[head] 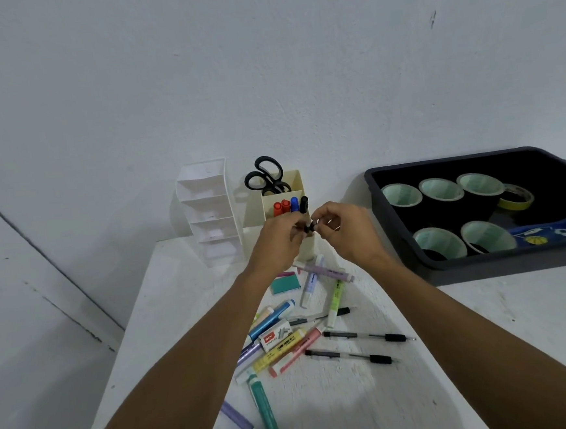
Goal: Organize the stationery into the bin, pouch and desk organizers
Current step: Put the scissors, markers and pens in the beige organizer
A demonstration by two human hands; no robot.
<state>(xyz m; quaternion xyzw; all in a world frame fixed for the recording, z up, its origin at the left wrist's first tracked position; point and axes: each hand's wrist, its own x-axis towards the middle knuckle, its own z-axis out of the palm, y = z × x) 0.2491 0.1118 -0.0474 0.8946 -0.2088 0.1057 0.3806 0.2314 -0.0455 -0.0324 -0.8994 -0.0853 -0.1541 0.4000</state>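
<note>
Left hand (277, 240) and right hand (347, 233) both pinch a black item (308, 228) by the fingertips, just before the holder (298, 182), apparently to stow it, with pens (365, 336) loose below.

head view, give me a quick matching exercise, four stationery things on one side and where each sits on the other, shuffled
Things:
1. scissors
2. tape rolls
3. black pens
4. red markers

Places:
a. lying loose on the table
b. inside the dark bin
c. handles up in the rear compartment of the beige holder
d. caps up in the front compartment of the beige holder

Pairs: 1-c, 2-b, 3-a, 4-d
</note>
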